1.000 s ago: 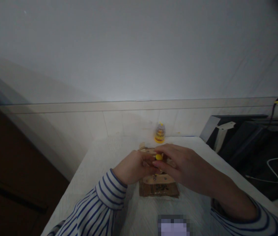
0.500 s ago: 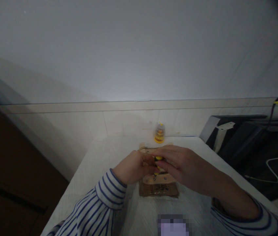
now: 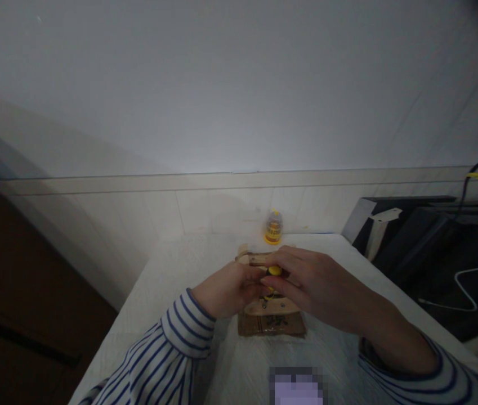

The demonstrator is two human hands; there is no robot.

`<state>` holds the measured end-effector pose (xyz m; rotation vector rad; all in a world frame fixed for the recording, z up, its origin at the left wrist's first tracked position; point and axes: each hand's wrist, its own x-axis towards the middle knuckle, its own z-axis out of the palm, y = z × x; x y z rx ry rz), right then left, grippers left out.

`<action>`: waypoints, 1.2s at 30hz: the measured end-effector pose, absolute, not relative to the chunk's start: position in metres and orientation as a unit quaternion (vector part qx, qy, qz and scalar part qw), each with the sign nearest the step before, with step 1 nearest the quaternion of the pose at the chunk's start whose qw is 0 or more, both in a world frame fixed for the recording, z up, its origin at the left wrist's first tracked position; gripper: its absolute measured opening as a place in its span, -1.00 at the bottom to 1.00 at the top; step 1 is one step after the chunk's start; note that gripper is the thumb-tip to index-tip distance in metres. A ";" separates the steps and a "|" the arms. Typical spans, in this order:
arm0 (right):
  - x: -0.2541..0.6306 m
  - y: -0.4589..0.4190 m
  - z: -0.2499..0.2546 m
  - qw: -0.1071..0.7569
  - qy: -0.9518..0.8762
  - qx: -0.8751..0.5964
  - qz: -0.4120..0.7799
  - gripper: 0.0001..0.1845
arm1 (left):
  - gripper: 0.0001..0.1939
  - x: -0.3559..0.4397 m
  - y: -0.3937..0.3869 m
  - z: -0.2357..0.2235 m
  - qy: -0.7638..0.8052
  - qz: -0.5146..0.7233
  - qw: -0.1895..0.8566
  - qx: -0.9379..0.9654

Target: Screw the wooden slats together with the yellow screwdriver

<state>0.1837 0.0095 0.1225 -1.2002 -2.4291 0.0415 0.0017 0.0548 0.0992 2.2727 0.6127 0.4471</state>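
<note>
My left hand (image 3: 226,289) and my right hand (image 3: 315,284) meet over a small wooden assembly (image 3: 270,306) on a white table (image 3: 171,281). The right hand's fingers pinch the yellow-topped handle of a small screwdriver (image 3: 273,271), which stands upright over the wood. My left hand is curled against the wooden piece from the left and steadies it. Under the wood lies a brown cardboard sheet (image 3: 272,325) with small dark screws on it.
A clear domed case with a yellow base (image 3: 273,228), holding screwdriver bits, stands at the table's far edge by the tiled wall. Dark equipment with a white cable (image 3: 462,281) sits to the right. A dark wooden door (image 3: 19,292) is at the left.
Both hands stay at the wooden piece; the right fingers have shifted slightly round the yellow handle. The view has drifted a little.
</note>
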 end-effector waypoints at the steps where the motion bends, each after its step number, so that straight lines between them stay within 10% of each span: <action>1: 0.184 0.009 0.122 0.211 -0.876 -0.433 0.017 -0.76 | -0.78 0.002 0.054 0.100 0.237 0.175 0.363 0.884; 36: 0.188 0.010 0.127 0.227 -0.889 -0.390 0.078 -0.64 | -0.89 0.003 0.056 0.098 0.335 0.201 0.373 0.842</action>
